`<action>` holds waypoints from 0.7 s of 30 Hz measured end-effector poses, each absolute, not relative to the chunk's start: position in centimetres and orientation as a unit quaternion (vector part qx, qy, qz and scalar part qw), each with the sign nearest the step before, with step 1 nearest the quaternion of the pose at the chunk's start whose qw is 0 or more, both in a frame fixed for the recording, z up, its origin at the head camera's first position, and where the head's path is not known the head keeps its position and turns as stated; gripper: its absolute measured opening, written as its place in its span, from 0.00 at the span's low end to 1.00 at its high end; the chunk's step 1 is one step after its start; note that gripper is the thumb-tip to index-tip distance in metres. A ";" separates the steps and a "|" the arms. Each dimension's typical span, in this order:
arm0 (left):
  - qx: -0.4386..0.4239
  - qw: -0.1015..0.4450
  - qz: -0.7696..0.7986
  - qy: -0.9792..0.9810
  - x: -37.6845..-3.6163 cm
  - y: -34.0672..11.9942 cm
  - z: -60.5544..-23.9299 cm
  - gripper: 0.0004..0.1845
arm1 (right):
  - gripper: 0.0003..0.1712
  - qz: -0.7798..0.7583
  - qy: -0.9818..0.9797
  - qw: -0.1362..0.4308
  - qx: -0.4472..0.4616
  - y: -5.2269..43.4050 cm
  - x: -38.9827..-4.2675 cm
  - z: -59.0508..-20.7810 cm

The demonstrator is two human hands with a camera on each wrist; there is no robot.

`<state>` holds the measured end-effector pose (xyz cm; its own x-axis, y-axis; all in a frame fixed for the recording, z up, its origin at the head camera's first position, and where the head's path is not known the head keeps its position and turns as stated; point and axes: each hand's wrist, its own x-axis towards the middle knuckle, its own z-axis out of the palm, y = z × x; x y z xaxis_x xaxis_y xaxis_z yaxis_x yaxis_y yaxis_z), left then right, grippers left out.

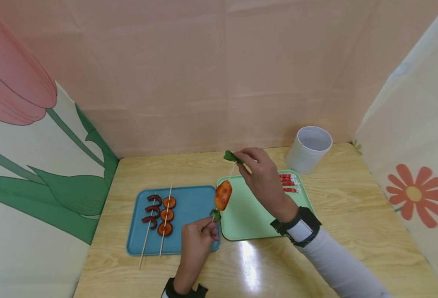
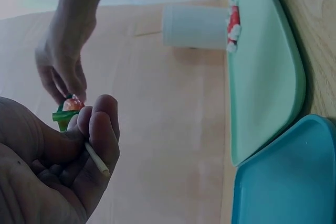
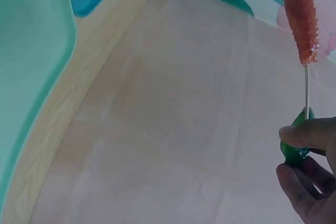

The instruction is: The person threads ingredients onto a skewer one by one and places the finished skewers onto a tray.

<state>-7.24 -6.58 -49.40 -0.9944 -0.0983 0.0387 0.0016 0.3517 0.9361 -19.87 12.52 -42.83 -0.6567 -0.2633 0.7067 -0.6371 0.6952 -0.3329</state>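
My left hand (image 1: 198, 242) grips the lower part of a thin wooden skewer (image 2: 97, 161), whose blunt end sticks out past the fingers in the left wrist view. On the skewer, just above that hand, sits a green leafy-looking piece (image 1: 215, 214), then a glossy browned piece like a chicken wing (image 1: 223, 195). Up at the skewer's far end, my right hand (image 1: 261, 182) pinches a second green piece, like green pepper (image 3: 294, 152), between thumb and fingers. In the right wrist view the bare stick runs from the browned piece to this green piece. Both hands are raised above the trays.
A blue tray (image 1: 194, 198) holds two skewers, one with dark curled pieces (image 1: 152, 210), one with round brown slices (image 1: 167, 215). Beside it, a green tray (image 1: 241, 231) carries several red-and-white sticks (image 1: 289, 183). Behind stands a white cup (image 1: 304, 153), near the wall.
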 end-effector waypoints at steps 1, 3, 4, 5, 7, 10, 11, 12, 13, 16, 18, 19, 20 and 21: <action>0.033 0.041 -0.572 -0.818 -7.2 -6.6 -49.4 0.09 | 0.20 0.278 -0.863 0.328 0.266 12.5 -19.8 -42.8; 0.038 0.033 -0.581 -0.812 -7.2 -6.5 -49.3 0.09 | 0.20 0.256 -0.863 0.340 0.272 12.4 -19.7 -42.9; 0.038 0.030 -0.584 -0.810 -7.2 -6.5 -49.3 0.09 | 0.21 0.249 -0.863 0.343 0.275 12.3 -19.6 -42.9; 0.036 0.028 -0.585 -0.810 -7.2 -6.5 -49.3 0.09 | 0.21 0.248 -0.863 0.342 0.276 12.3 -19.6 -42.9; 0.032 0.029 -0.584 -0.811 -7.2 -6.5 -49.3 0.08 | 0.22 0.254 -0.863 0.337 0.277 12.2 -19.6 -43.0; 0.027 0.040 -0.572 -0.819 -7.2 -6.6 -49.5 0.08 | 0.22 0.274 -0.862 0.321 0.281 12.1 -19.7 -43.1; 0.026 0.045 -0.565 -0.823 -7.2 -6.6 -49.5 0.08 | 0.21 0.280 -0.862 0.314 0.284 12.0 -19.7 -43.2; 0.025 0.051 -0.561 -0.826 -7.3 -6.7 -49.6 0.08 | 0.21 0.282 -0.862 0.309 0.288 11.9 -19.7 -43.3; 0.025 0.055 -0.556 -0.829 -7.3 -6.7 -49.7 0.08 | 0.21 0.284 -0.862 0.304 0.290 11.8 -19.7 -43.3; 0.026 0.065 -0.547 -0.834 -7.5 -6.7 -49.8 0.08 | 0.20 0.297 -0.861 0.295 0.289 11.4 -19.4 -43.8; 0.024 0.070 -0.538 -0.839 -7.7 -6.7 -49.8 0.09 | 0.19 0.302 -0.859 0.290 0.294 11.1 -19.1 -44.1; 0.024 0.072 -0.535 -0.842 -7.8 -6.8 -49.8 0.10 | 0.19 0.307 -0.858 0.288 0.296 10.9 -19.0 -44.3; 0.024 0.075 -0.533 -0.843 -7.9 -6.8 -49.7 0.10 | 0.19 0.311 -0.856 0.284 0.300 10.7 -18.8 -44.4; 0.024 0.079 -0.529 -0.845 -8.0 -6.8 -49.6 0.10 | 0.18 0.315 -0.854 0.280 0.305 10.6 -18.6 -44.6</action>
